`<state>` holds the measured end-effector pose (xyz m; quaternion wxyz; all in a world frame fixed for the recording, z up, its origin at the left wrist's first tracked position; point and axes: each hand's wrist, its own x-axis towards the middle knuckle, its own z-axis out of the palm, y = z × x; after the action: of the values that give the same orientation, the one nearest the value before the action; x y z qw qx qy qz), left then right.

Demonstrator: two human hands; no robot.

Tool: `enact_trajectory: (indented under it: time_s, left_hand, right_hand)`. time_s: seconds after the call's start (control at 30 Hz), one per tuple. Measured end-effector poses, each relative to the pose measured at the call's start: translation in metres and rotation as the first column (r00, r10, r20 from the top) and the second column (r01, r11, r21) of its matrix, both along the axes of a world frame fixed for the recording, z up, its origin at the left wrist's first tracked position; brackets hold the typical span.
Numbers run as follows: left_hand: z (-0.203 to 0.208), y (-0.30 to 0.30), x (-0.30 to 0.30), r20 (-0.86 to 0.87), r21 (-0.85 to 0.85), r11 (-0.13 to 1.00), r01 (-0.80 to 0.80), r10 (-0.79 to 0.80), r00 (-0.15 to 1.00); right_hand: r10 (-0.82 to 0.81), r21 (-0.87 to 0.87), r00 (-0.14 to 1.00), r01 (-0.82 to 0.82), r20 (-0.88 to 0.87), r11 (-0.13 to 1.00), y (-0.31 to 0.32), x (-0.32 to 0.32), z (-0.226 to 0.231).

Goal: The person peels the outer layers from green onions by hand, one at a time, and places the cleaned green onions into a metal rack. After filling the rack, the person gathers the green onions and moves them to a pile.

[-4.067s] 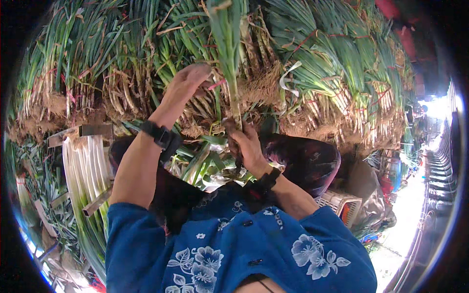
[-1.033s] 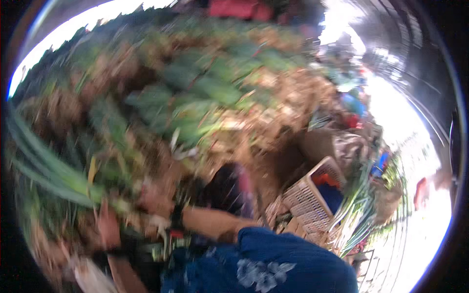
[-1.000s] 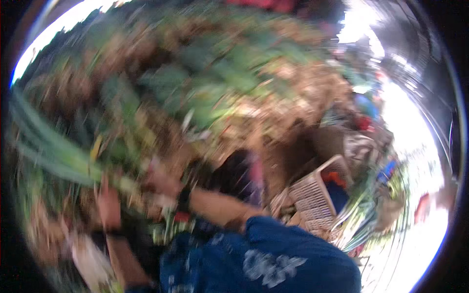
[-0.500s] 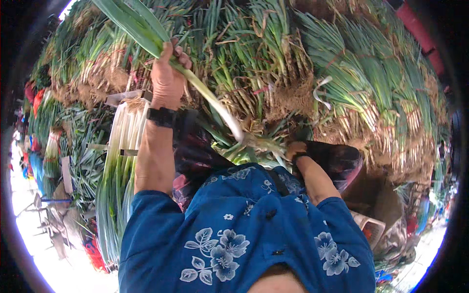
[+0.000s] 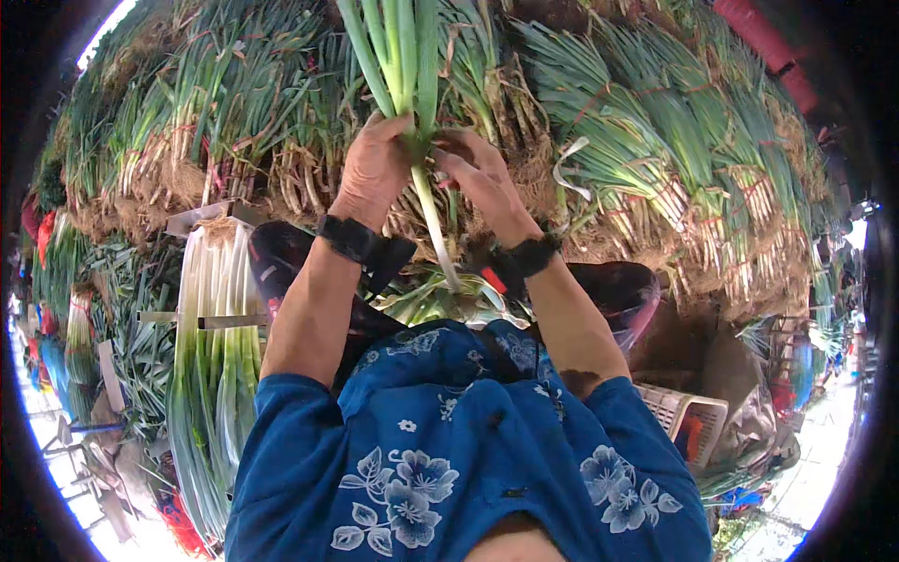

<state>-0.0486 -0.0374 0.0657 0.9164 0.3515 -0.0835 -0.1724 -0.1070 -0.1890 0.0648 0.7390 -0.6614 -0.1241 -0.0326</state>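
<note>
In front of my chest I hold a large green onion (image 5: 426, 204), its green leaves pointing away and its white end pointing back toward my lap. My left hand (image 5: 376, 170) is closed round the stalk where the leaves fan out. From the other side, my right hand (image 5: 479, 180) has its fingers curled against the same spot; the stalk partly hides the fingertips. Loose leaves and trimmings (image 5: 440, 302) lie between my knees, below the white end. Beside my left knee, a row of cleaned green onions (image 5: 217, 300) rests in a metal-sided holder (image 5: 234, 212).
Bundles of untrimmed green onions (image 5: 655, 140) with earthy roots are heaped across the far side. A white strip (image 5: 568, 169) lies on them. At my right stands a white plastic basket (image 5: 684, 412). Dark green leaves (image 5: 140, 290) are piled at the left.
My left hand has swung right with the green onion, which now stands straighter before me. My right hand has come up from beside my right knee to the stalk.
</note>
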Motion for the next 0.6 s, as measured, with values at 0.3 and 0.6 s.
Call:
enact_trajectory:
  time_s: [0.3,0.6]
  left_hand:
    - [-0.001,-0.034,-0.015,0.032,0.046,0.993,-0.109,0.107,0.994]
    - [-0.006,-0.029,-0.027,-0.015,0.007,0.994,-0.110,0.110,0.994]
  right_hand:
    - [0.087,0.071,0.988,-0.078,-0.129,0.994,-0.017,0.012,-0.016]
    - [0.188,0.107,0.971,-0.173,-0.146,0.979,-0.014,0.014,-0.024]
